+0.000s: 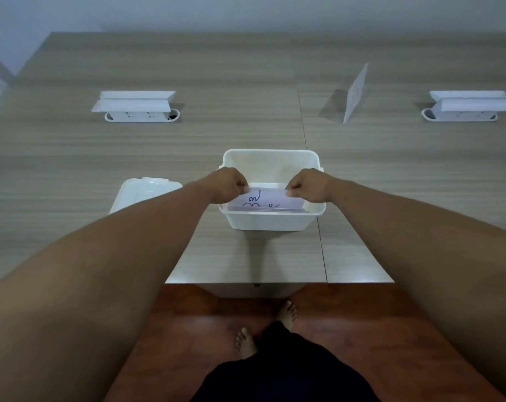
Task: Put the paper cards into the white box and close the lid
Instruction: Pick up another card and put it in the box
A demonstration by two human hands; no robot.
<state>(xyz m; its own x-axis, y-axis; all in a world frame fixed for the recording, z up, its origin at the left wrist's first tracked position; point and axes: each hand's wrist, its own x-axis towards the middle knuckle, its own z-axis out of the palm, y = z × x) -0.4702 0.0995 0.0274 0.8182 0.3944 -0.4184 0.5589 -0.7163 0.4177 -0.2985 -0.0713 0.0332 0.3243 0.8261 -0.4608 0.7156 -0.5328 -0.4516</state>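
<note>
A white box stands open on the table in front of me. Inside it, a stack of paper cards leans toward the near wall, the front card marked with blue handwriting. My left hand pinches the cards' upper left corner. My right hand pinches the upper right corner. Both hands are over the box's opening. The white lid lies flat on the table to the left of the box, partly hidden by my left forearm.
Two white socket units with raised flaps sit in the table at far left and far right. A white standing card is upright behind the box to the right. The table's near edge is close to my feet.
</note>
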